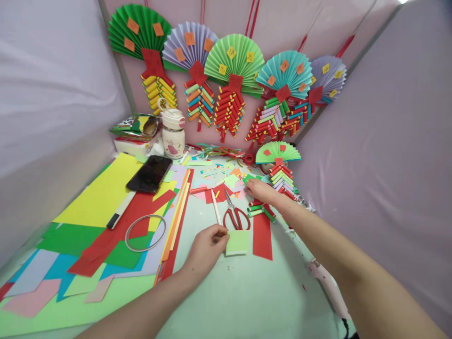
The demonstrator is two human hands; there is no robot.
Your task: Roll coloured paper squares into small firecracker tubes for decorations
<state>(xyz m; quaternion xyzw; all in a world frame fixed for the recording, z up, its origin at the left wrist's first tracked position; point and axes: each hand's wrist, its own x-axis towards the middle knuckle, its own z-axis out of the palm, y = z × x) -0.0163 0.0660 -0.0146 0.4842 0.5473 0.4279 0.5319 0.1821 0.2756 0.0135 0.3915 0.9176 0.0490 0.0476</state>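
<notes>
My left hand point(208, 247) pinches the left edge of a small light green paper square point(238, 243) above the table. Just beyond it lie red-handled scissors point(236, 219), blades pointing away, and a white pen point(216, 207). My right hand point(261, 190) reaches over the loose paper scraps point(231, 181), with its fingers drawn together; whatever they hold, if anything, is hidden. Beneath that forearm are several small rolled paper tubes point(261, 210) in green and red, touching the top of a red paper strip point(262, 238).
Coloured paper sheets point(102, 188) cover the left side, with a phone point(149, 174), a utility knife point(120, 210) and a metal ring point(129, 238) on them. A bottle point(173, 136) stands behind. Folded paper fans point(235, 59) hang at the back. A pale glue gun point(328, 282) lies right.
</notes>
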